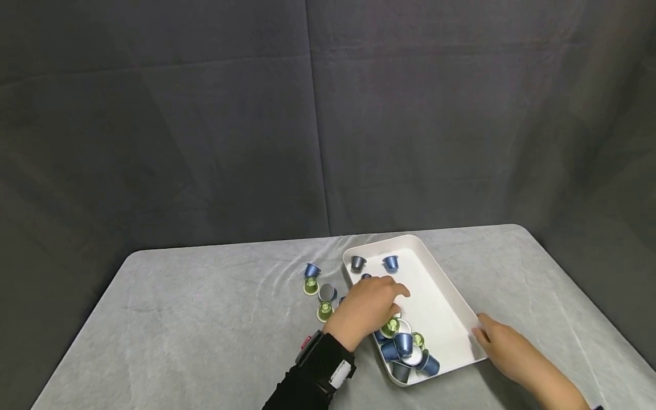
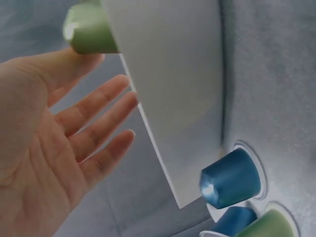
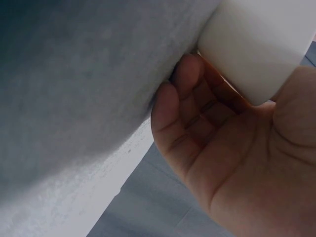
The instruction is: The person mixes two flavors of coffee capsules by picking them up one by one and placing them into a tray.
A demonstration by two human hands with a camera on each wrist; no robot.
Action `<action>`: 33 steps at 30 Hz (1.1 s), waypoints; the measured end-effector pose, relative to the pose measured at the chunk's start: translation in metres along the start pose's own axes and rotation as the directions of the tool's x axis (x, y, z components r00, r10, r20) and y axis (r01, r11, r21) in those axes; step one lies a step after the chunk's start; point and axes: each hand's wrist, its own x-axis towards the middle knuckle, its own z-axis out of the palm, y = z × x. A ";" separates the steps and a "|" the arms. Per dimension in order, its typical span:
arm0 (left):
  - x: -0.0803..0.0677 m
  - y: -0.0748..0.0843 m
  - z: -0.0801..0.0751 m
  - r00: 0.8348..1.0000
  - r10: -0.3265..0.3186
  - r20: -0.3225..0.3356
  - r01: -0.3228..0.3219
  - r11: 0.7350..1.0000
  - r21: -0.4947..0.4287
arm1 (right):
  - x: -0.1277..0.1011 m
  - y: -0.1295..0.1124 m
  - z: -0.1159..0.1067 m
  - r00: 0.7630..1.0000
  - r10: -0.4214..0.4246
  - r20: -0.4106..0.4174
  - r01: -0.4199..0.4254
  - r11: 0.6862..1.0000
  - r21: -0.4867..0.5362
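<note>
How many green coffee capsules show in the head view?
4 green coffee capsules: two on the table left of the white tray, two in the pile inside its near-left end. The left hand or the pile may hide others.

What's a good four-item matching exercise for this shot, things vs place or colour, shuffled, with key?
1 tray
2 capsule pile
3 left hand
4 right hand

A gripping the tray's near-right corner
B white
C over the tray's left edge
D inside the tray's near-left corner

Pairs: 1-B; 2-D; 3-C; 4-A
</note>
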 end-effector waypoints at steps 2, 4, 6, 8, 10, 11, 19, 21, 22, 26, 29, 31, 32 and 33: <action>-0.002 0.001 -0.002 1.000 0.002 -0.024 -0.002 1.000 0.008 | 0.000 0.000 0.000 1.000 0.000 0.001 0.000 1.000 0.001; -0.005 0.001 -0.003 0.999 0.004 -0.052 -0.003 1.000 0.021 | 0.000 0.000 0.000 1.000 -0.003 0.001 0.003 1.000 0.000; -0.007 0.000 -0.004 0.997 0.001 -0.076 0.001 1.000 0.025 | 0.001 0.000 0.000 1.000 -0.004 0.000 0.004 1.000 -0.003; -0.010 -0.002 -0.004 0.996 -0.010 -0.093 0.012 1.000 0.017 | 0.001 0.001 0.001 1.000 -0.005 -0.003 0.005 1.000 -0.006; -0.013 -0.005 -0.005 0.994 -0.026 -0.106 0.026 1.000 -0.003 | 0.001 0.001 0.001 1.000 -0.011 -0.007 0.011 1.000 -0.009; -0.015 -0.006 -0.005 0.993 -0.038 -0.111 0.036 0.999 -0.019 | 0.001 0.001 0.001 1.000 -0.012 -0.009 0.012 1.000 -0.011; -0.026 -0.025 -0.010 0.983 -0.117 -0.138 0.100 0.987 -0.128 | 0.001 0.001 0.001 1.000 -0.005 -0.006 0.005 1.000 -0.003; -0.028 -0.030 -0.011 0.981 -0.138 -0.134 0.116 0.981 -0.156 | 0.001 0.001 0.001 1.000 0.001 -0.005 -0.001 1.000 0.000; -0.029 -0.033 -0.012 0.980 -0.145 -0.136 0.122 0.978 -0.168 | 0.001 0.001 0.001 1.000 -0.001 -0.004 0.001 1.000 0.000; -0.033 -0.045 -0.013 0.974 -0.180 -0.141 0.150 0.969 -0.197 | 0.001 0.001 0.002 1.000 -0.003 -0.009 0.003 1.000 -0.004; -0.037 -0.053 -0.015 0.969 -0.207 -0.133 0.172 0.957 -0.235 | 0.000 0.000 0.002 1.000 -0.004 -0.010 0.004 1.000 0.005; -0.040 -0.057 -0.016 0.967 -0.223 -0.127 0.185 0.948 -0.258 | -0.001 0.001 0.002 1.000 -0.010 -0.009 0.010 1.000 0.007; -0.041 -0.059 -0.016 0.965 -0.229 -0.126 0.189 0.944 -0.270 | -0.001 0.000 0.001 1.000 -0.007 -0.010 0.007 1.000 0.009; -0.043 -0.062 -0.016 0.963 -0.238 -0.125 0.196 0.940 -0.281 | -0.001 0.000 0.001 1.000 -0.008 -0.011 0.008 1.000 0.009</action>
